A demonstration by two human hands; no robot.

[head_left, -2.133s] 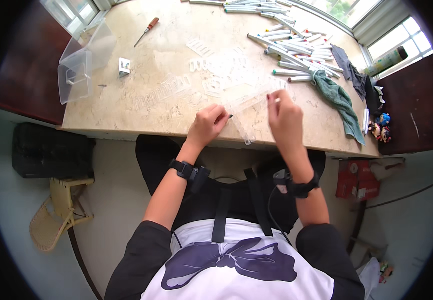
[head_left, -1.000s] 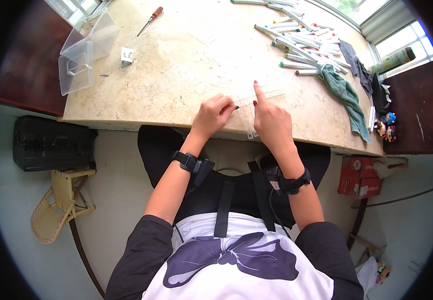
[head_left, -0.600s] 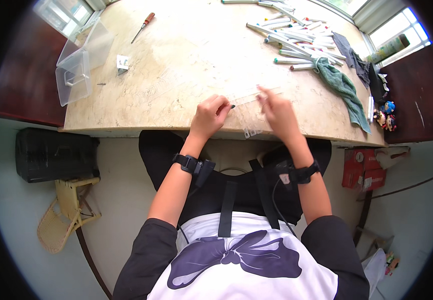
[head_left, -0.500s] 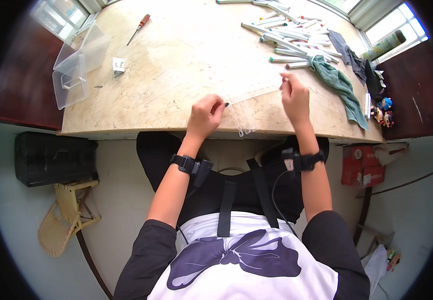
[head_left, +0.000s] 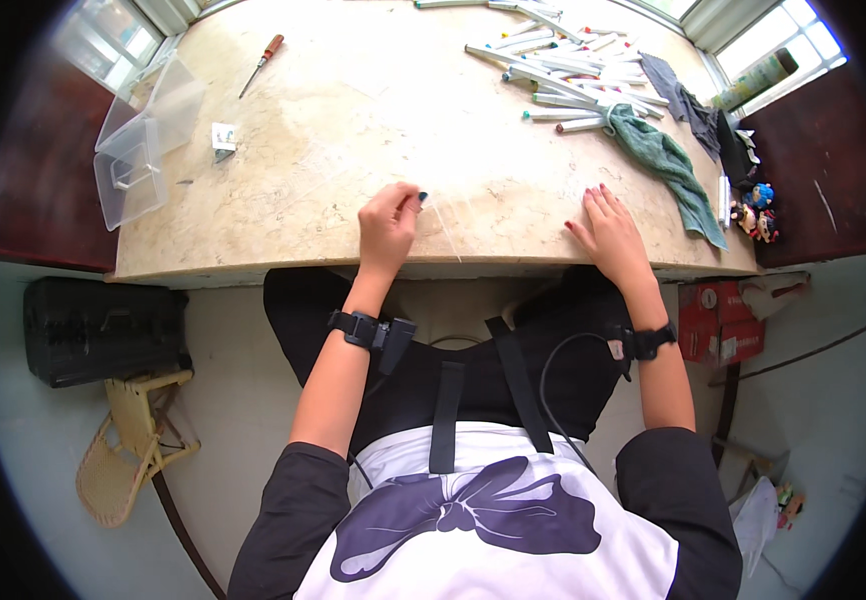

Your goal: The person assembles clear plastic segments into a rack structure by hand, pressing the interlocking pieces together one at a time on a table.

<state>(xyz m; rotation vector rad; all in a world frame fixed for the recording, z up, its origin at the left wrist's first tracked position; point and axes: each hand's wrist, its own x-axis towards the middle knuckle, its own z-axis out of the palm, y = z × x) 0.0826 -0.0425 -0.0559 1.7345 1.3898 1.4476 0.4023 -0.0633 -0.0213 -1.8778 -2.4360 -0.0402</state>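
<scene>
My left hand (head_left: 390,228) is closed in a pinch near the front of the stone tabletop (head_left: 293,225). From its fingertips a clear plastic sheet (head_left: 447,228) reaches toward the table's front edge. Only thin bright lines of it show against the pale stone, so its full outline is hard to make out. To the right, my right hand (head_left: 613,232) rests palm down on the tabletop with its fingers stretched, apart from the sheet's visible lines. A green cloth (head_left: 668,165) lies just beyond that hand.
Several markers (head_left: 573,75) are heaped at the back right, by a grey cloth (head_left: 683,100). Small figurines (head_left: 756,210) stand at the right end. On the left are a clear plastic box (head_left: 133,175), a small white-faced block (head_left: 224,138) and a red-handled screwdriver (head_left: 263,64).
My right hand has let go of the clear plastic sheet and come down flat on the tabletop. My left hand has shifted slightly left, and the sheet now shows as a narrower shape.
</scene>
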